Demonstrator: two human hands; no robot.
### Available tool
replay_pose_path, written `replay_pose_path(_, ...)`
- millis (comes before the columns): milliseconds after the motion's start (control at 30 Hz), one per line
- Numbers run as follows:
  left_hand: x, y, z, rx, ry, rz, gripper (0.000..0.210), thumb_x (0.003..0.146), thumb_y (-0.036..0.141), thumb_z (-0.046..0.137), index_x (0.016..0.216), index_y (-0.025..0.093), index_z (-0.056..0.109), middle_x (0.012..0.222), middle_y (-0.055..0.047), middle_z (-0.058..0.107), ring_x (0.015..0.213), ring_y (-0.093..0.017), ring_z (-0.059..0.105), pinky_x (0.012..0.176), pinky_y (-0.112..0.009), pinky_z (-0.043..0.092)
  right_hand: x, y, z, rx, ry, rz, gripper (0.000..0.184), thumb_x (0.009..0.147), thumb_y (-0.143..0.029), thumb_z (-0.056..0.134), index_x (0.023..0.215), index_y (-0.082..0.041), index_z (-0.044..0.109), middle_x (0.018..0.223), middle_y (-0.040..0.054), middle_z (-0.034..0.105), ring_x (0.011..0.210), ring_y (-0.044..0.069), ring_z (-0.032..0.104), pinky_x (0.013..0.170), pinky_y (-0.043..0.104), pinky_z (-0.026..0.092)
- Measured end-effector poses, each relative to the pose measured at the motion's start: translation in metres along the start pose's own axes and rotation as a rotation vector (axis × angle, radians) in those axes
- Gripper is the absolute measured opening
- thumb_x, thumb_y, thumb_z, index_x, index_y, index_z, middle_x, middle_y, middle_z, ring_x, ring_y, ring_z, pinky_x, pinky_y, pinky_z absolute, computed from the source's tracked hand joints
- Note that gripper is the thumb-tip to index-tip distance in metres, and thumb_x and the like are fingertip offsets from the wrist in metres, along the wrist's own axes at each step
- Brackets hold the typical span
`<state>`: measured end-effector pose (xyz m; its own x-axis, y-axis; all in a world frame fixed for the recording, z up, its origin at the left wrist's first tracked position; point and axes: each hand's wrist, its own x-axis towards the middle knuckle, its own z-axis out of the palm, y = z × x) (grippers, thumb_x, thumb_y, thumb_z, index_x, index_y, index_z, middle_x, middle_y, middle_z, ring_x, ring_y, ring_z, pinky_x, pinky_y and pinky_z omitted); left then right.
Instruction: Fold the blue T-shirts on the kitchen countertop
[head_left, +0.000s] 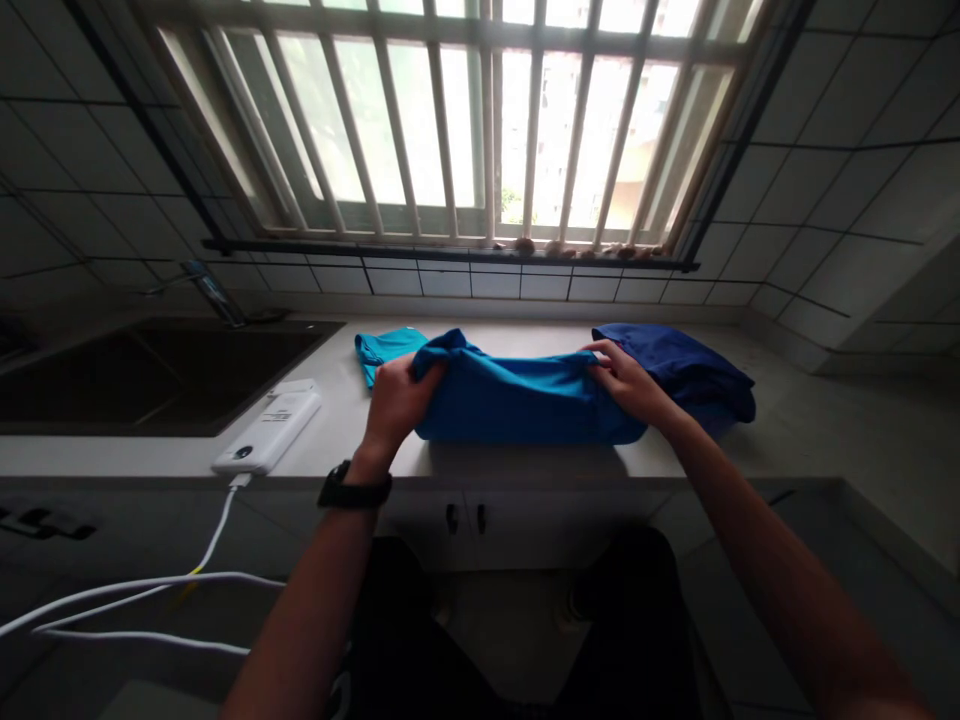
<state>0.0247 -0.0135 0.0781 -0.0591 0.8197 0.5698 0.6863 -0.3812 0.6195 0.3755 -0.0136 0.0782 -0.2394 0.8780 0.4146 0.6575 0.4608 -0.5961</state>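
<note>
A bright blue piece of folded cloth [525,400], which looks like a garment, is stretched between my hands just above the counter's front part. My left hand [401,400] grips its left upper corner, thumb toward me. At the right upper corner, my right hand [624,378] pinches the cloth between thumb and fingers. Behind my left hand lies a folded teal cloth [386,348]. A dark blue cloth [679,368] rests in a loose heap just beyond my right hand. The exact kind of each garment cannot be made out.
A dark sink [150,375] with a faucet [214,292] is at the left. Near it, a white power bank [274,425] with a cable [217,540] lies on the pale counter [810,430]. A barred window [465,130] is behind, with small objects along its sill.
</note>
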Motion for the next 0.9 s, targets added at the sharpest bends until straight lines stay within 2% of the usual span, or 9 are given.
replay_pose_path(100, 0.045, -0.002, 0.035, 0.166, 0.057, -0.05, 0.027, 0.095, 0.032, 0.058, 0.108, 0.013, 0.071, 0.096, -0.01, 0.075, 0.092, -0.024, 0.07, 0.084, -0.032, 0.055, 0.046, 0.008, 0.007, -0.254, 0.182, 0.175, 0.039, 0.096, -0.022, 0.055, 0.134, -0.014, 0.059, 0.114, 0.016, 0.073, 0.102, 0.029, 0.069, 0.092, 0.042, 0.055)
replay_pose_path(167, 0.05, -0.011, 0.061, 0.296, -0.008, -0.005, 0.044, 0.093, 0.023, 0.058, 0.135, 0.011, 0.063, 0.128, -0.018, 0.07, 0.118, -0.028, 0.067, 0.101, -0.037, 0.052, 0.054, 0.01, 0.024, -0.374, 0.247, 0.176, 0.044, 0.094, -0.016, 0.052, 0.138, -0.012, 0.058, 0.126, 0.0202, 0.069, 0.117, 0.032, 0.065, 0.102, 0.045, 0.051)
replay_pose_path(200, 0.046, -0.017, 0.073, 0.352, -0.094, 0.038, 0.051, 0.093, 0.022, 0.058, 0.143, 0.012, 0.058, 0.139, -0.02, 0.065, 0.128, -0.03, 0.063, 0.107, -0.039, 0.05, 0.052, 0.012, 0.036, -0.387, 0.209, 0.135, 0.044, 0.095, -0.014, 0.05, 0.138, -0.013, 0.059, 0.131, 0.0197, 0.067, 0.121, 0.031, 0.063, 0.106, 0.044, 0.05)
replay_pose_path(300, 0.02, -0.038, 0.102, 0.473, -0.394, 0.127, 0.053, 0.099, 0.029, 0.053, 0.15, 0.015, 0.056, 0.156, -0.018, 0.054, 0.145, -0.034, 0.05, 0.119, -0.048, 0.043, 0.033, 0.02, 0.071, -0.344, -0.082, 0.022, 0.038, 0.098, -0.012, 0.045, 0.129, -0.018, 0.067, 0.132, 0.013, 0.07, 0.125, 0.025, 0.064, 0.11, 0.036, 0.047)
replay_pose_path(367, 0.005, -0.05, 0.112, 0.526, -0.491, 0.121, 0.051, 0.103, 0.032, 0.046, 0.15, 0.017, 0.057, 0.162, -0.016, 0.049, 0.153, -0.036, 0.041, 0.124, -0.053, 0.037, 0.025, 0.03, 0.088, -0.358, -0.223, 0.038, 0.036, 0.101, -0.015, 0.045, 0.125, -0.02, 0.071, 0.135, 0.0106, 0.07, 0.127, 0.023, 0.063, 0.111, 0.034, 0.045)
replay_pose_path(567, 0.0, -0.061, 0.117, 0.558, -0.522, 0.105, 0.053, 0.107, 0.035, 0.039, 0.156, 0.019, 0.052, 0.168, -0.013, 0.042, 0.157, -0.033, 0.034, 0.128, -0.054, 0.031, 0.059, 0.042, 0.093, -0.518, -0.234, 0.288, 0.044, 0.106, -0.027, 0.04, 0.144, -0.017, 0.062, 0.155, 0.0141, 0.056, 0.138, 0.027, 0.057, 0.114, 0.036, 0.044)
replay_pose_path(667, 0.0, -0.06, 0.117, 0.559, -0.513, 0.105, 0.053, 0.107, 0.036, 0.039, 0.155, 0.02, 0.053, 0.167, -0.012, 0.043, 0.157, -0.032, 0.035, 0.128, -0.052, 0.03, 0.072, 0.035, 0.095, -0.604, -0.196, 0.407, 0.052, 0.105, -0.025, 0.037, 0.154, -0.01, 0.051, 0.167, 0.0192, 0.04, 0.151, 0.031, 0.041, 0.121, 0.045, 0.038)
replay_pose_path(767, -0.002, -0.058, 0.117, 0.553, -0.514, 0.096, 0.053, 0.107, 0.037, 0.038, 0.155, 0.02, 0.053, 0.168, -0.014, 0.041, 0.158, -0.032, 0.033, 0.128, -0.055, 0.029, 0.063, 0.027, 0.108, -0.536, -0.306, 0.341, 0.058, 0.109, -0.039, 0.033, 0.164, -0.021, 0.039, 0.175, 0.0102, 0.027, 0.16, 0.032, 0.025, 0.126, 0.057, 0.028)
replay_pose_path(900, 0.0, -0.055, 0.113, 0.557, -0.498, 0.04, 0.052, 0.106, 0.041, 0.041, 0.153, 0.024, 0.054, 0.169, -0.015, 0.039, 0.157, -0.034, 0.035, 0.125, -0.059, 0.03, 0.041, 0.025, 0.124, -0.529, -0.364, 0.261, 0.061, 0.11, -0.05, 0.029, 0.166, -0.027, 0.034, 0.176, 0.0063, 0.022, 0.162, 0.034, 0.018, 0.127, 0.068, 0.015)
